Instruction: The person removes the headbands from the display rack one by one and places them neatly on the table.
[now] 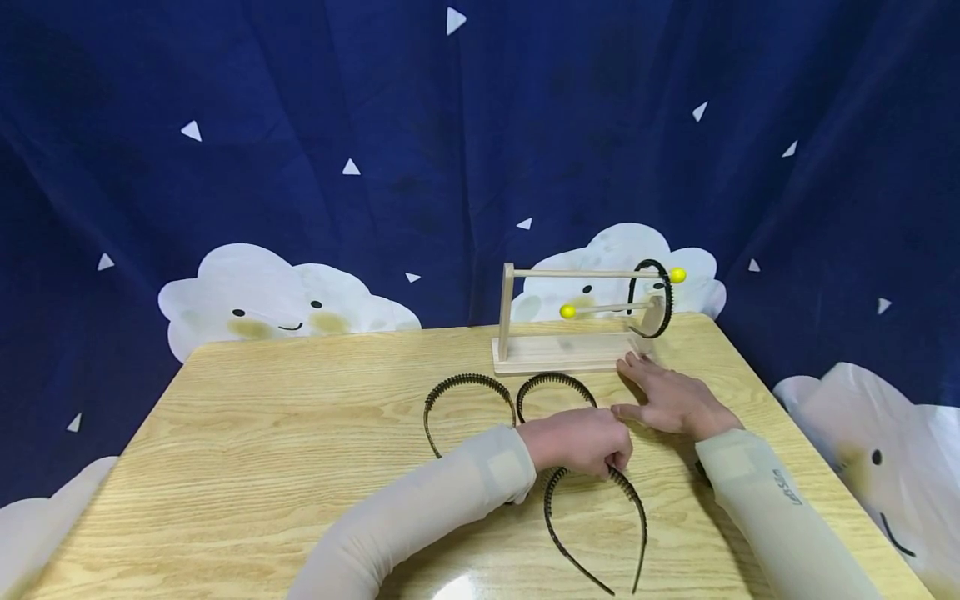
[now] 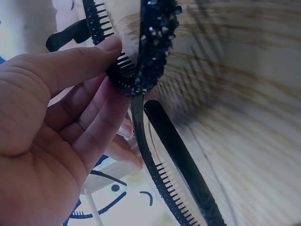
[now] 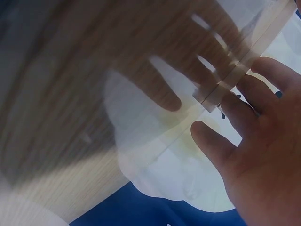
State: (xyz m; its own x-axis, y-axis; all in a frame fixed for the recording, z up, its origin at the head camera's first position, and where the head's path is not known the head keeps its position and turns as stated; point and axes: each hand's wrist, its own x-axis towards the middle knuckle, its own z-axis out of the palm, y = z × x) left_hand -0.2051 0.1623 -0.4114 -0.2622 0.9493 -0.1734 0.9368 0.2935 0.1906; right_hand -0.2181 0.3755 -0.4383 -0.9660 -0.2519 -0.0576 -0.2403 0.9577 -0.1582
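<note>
My left hand (image 1: 581,442) pinches a black toothed headband (image 1: 632,495) near the top of its arch, with its two ends towards the near edge of the table. In the left wrist view, thumb and fingers close on the dark, bead-studded headband (image 2: 157,47). Beyond that hand lie a brown-black headband (image 1: 470,379) and another dark headband (image 1: 555,377), partly covered by the hand. My right hand (image 1: 671,400) is spread, fingertips at the front right corner of a wooden stand (image 1: 562,354). One black headband (image 1: 667,304) hangs on the stand's upper rod.
Two rods on the stand end in a yellow ball (image 1: 678,275) and a second yellow ball (image 1: 567,311). The stand rises at the back right of the wooden table (image 1: 262,450). Behind hangs a dark blue curtain (image 1: 405,125) with white clouds and triangles.
</note>
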